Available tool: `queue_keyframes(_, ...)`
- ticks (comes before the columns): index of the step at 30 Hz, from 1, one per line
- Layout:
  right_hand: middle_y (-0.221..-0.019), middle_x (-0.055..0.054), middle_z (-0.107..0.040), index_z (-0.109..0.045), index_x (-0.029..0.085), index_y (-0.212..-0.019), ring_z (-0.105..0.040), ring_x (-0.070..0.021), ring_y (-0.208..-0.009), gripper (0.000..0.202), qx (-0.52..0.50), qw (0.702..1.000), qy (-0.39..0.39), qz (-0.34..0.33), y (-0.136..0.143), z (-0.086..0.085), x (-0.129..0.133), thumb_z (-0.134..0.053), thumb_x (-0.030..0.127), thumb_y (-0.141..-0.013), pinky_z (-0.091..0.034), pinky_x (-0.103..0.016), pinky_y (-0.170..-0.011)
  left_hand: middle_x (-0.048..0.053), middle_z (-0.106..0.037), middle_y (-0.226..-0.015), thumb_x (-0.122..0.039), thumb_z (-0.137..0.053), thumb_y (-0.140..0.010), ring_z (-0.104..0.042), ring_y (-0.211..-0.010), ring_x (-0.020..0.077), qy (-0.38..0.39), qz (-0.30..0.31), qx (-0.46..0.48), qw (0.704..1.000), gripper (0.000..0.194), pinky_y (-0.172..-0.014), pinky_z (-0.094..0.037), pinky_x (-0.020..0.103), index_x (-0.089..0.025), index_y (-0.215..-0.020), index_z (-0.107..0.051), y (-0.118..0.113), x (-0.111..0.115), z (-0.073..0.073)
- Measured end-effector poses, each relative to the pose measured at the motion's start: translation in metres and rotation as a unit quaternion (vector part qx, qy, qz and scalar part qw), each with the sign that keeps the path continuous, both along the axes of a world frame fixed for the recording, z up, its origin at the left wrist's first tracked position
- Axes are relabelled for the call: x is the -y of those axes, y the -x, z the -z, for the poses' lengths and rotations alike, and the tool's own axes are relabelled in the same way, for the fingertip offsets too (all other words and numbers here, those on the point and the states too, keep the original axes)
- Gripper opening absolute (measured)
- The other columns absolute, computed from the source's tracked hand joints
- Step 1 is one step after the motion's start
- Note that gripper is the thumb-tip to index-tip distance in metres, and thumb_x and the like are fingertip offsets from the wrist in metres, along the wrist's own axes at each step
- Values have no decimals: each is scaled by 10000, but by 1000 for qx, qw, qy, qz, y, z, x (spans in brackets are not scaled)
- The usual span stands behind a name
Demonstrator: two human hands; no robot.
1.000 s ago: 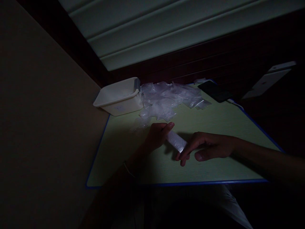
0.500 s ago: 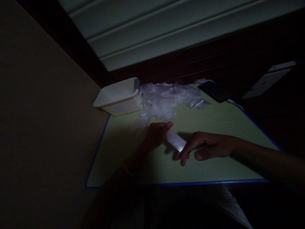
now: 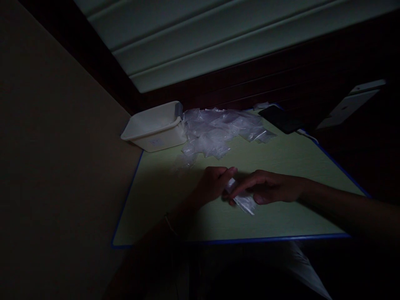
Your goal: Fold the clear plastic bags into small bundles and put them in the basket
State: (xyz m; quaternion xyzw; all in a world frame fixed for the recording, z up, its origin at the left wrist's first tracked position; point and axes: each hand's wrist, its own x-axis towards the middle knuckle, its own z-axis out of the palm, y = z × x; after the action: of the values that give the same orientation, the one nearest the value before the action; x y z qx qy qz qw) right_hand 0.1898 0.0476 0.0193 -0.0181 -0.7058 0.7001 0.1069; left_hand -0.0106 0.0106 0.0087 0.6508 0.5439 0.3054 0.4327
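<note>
A small clear plastic packet (image 3: pixel 245 203) lies between my two hands above the pale green table (image 3: pixel 162 212). My left hand (image 3: pixel 215 183) grips its upper left end, thumb on top. My right hand (image 3: pixel 265 187) reaches over the packet from the right, its fingers against the plastic near my left fingertips and its thumb by the packet's right side. The packet's lower right end sticks out below my right hand. Behind my hands lies a spread pile of clear plastic bags (image 3: pixel 215 129).
A white plastic bin (image 3: pixel 162 139) stands at the table's back left. A black phone (image 3: pixel 279 118) with a white cable lies at the back right. Beyond the right edge is a pale box (image 3: pixel 346 109). A wall rises on the left.
My left hand has moved slightly right. My right fingers have slid left along the packet toward my left hand, and the packet's lower end now shows past them.
</note>
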Motion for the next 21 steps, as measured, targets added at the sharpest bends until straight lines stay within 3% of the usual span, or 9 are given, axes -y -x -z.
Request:
queue_keyframes(6, -1064, -121, -661, -611, 126, -1214, -611, -151, -953, 342, 6, 998, 61, 16, 7, 4, 2, -506, 296, -936, -462, -310, -838, -26, -459, -412, -544, -425, -883, -421, -415, 64, -8, 30, -9, 999, 545, -422, -300, 198, -143, -534, -538, -5, 4, 5)
queue_keyframes(13, -1016, -127, -692, -621, 124, -1220, -620, -162, -940, 381, 62, 997, 38, 34, 5, 3, 2, -396, 323, -986, -451, -329, -849, -48, -364, -433, -536, -457, -864, -357, -432, 57, -53, -32, -35, 997, 538, -429, -267, 205, -159, -481, -425, -1, -1, 1)
queue_keyframes(21, -1021, -115, -702, -638, 125, -1196, -622, -136, -870, 369, 60, 997, 34, 30, 4, -1, 4, -401, 313, -984, -463, -293, -799, -44, -350, -436, -533, -454, -862, -347, -445, 67, -83, -61, -52, 993, 544, -446, -262, 222, -164, -467, -396, 9, -8, -5)
